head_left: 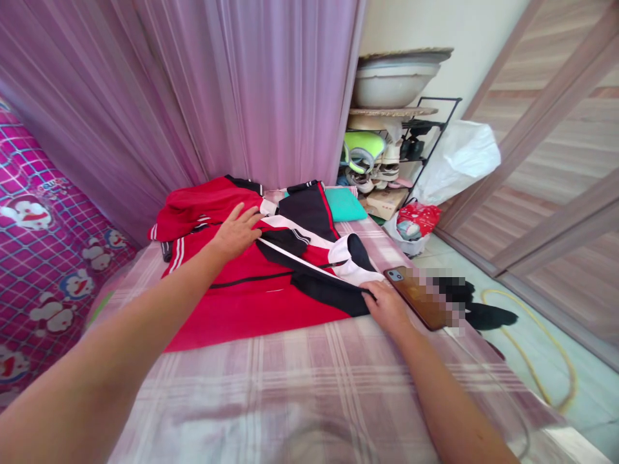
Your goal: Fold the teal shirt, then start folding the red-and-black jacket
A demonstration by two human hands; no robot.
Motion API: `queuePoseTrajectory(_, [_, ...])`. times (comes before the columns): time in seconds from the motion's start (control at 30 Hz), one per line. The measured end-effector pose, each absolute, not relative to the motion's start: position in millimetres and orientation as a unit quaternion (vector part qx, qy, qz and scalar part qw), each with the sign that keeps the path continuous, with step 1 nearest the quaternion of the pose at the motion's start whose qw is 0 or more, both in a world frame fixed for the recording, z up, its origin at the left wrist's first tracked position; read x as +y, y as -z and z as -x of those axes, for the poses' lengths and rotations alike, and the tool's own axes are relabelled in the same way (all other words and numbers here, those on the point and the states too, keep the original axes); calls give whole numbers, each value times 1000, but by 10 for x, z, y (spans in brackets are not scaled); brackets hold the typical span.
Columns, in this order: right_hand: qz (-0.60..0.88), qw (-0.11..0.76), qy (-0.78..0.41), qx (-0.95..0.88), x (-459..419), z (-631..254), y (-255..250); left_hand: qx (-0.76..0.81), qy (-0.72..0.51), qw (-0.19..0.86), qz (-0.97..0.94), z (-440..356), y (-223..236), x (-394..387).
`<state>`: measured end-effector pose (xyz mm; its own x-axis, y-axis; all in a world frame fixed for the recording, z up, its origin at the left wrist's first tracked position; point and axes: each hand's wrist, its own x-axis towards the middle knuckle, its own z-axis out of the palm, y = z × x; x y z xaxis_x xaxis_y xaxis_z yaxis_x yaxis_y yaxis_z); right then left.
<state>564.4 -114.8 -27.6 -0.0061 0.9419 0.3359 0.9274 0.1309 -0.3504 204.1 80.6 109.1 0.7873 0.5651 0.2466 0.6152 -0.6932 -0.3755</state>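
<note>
A red jacket (251, 306) with black and white panels is spread on the bed, its collar pointing right. My left hand (236, 233) rests on the jacket with its fingers stretched apart, near the end of a folded-over black sleeve with a white stripe. At the shoulder end of that sleeve, my right hand (387, 306) has thumb and fingers closed on the jacket's black edge. Behind lies another red and black garment (193, 200), partly overlapped by the jacket.
A brown phone (418, 299) lies by the bed's right edge with a cable. A teal folded item (344, 205) sits at the far end, below the purple curtain (271, 90). Beyond the bed stand a shoe rack (438, 132), a white bag (459, 158) and wooden doors (546, 142).
</note>
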Motion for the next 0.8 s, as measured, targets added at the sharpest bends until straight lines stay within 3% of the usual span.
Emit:
queuePoseTrajectory(0.33, [660, 290, -14, -693, -1096, -5572, 324, -349, 16, 311, 884, -1645, -1656, 726])
queuePoseTrajectory(0.5, [649, 312, -7, -694, -1109, -5605, 372, -448, 3, 306, 840, -1420, -1729, 562])
queuePoseTrajectory(0.63, [636, 305, -23, -709, -1121, -5676, 408, -484, -22, 257, 836, -1107, -1558, 243])
queuePoseTrajectory(0.8, [635, 317, -34, -704, -1217, -5707, 361, -492, -35, 189, 849, -703, -935, -375])
